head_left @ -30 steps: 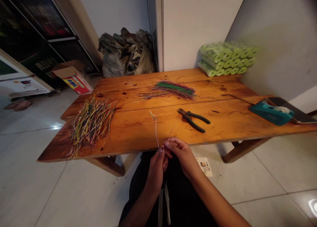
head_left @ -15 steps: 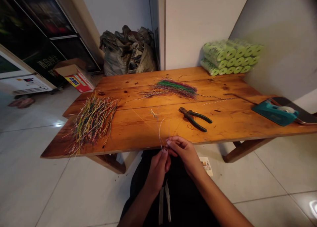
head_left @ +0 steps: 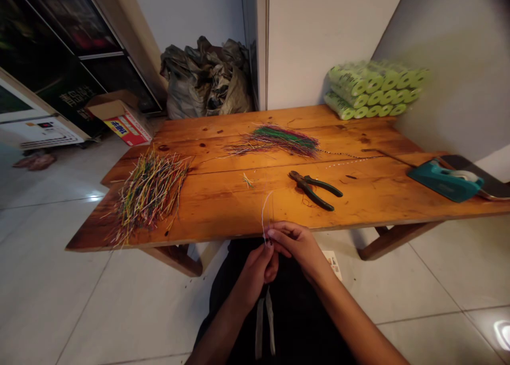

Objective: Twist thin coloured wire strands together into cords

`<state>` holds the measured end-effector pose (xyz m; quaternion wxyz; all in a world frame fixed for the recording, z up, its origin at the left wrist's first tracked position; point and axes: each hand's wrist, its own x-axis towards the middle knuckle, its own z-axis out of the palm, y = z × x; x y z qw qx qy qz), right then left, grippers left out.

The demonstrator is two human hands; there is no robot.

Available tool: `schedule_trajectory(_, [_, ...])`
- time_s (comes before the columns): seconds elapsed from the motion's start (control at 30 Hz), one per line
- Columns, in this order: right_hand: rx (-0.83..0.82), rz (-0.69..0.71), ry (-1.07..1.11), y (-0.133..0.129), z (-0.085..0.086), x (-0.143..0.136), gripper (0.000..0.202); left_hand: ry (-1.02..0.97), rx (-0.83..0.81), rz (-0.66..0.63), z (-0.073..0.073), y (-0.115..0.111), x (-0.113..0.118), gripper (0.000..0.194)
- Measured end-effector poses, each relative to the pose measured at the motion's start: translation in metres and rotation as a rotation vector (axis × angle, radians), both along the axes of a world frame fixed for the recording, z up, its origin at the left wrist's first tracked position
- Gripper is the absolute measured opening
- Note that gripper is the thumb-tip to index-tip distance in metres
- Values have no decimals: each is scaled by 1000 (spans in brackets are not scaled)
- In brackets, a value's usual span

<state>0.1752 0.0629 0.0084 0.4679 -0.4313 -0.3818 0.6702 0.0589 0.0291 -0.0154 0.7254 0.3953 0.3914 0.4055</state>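
My left hand (head_left: pixel 261 264) is closed in a pinch just past the table's front edge, with a thin white wire (head_left: pixel 263 214) rising from its fingertips and bending to the right at the top. Close against it, my right hand (head_left: pixel 294 243) is also pinched, at the lower part of the wires. A faint purplish wire (head_left: pixel 273 211) stands up beside the white one by the right fingertips. Exactly how the wires cross between the fingers is too small to tell. Pliers with dark handles (head_left: pixel 314 189) lie on the table beyond my right hand.
On the wooden table (head_left: pixel 223 205) lie a pile of multicoloured wires (head_left: pixel 153 195) at left and a green and purple wire bundle (head_left: pixel 285 141) at the back. Short wire scraps (head_left: pixel 247 180) lie mid-table. A teal tape dispenser (head_left: pixel 444 181) and green-wrapped rolls (head_left: pixel 370 91) stand at right.
Both hands have shifted slightly, staying pinched together. The white wire's upper end has moved to the right and now curves more. The thin coppery wire seen near the right fingers earlier is no longer distinct.
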Motion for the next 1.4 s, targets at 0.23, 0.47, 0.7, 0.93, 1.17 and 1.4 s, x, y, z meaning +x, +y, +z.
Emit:
schedule_trajectory(0.23, [17,46,-114,0,-8,-2,23,145,15,10,-2,0,0,46])
schedule_trajectory(0.47, [-51,37,-18,0,-1,-2,21,180,56,-7,4,0,1,48])
schedule_trajectory(0.7, [-92,10,74,-3,1,-1,20,180,60,-15,3,-1,1,50])
schedule_trajectory(0.93, [-55,-6,78,-2,1,-1,24,211,61,20,1,-2,1,52])
schedule_trajectory(1.17, [-72,23,86,-3,-2,-2,29,186,21,21,0,1,7,55])
schedule_trajectory(1.4, [-41,56,56,-5,-3,-2,28,190,-24,-53,4,2,8,57])
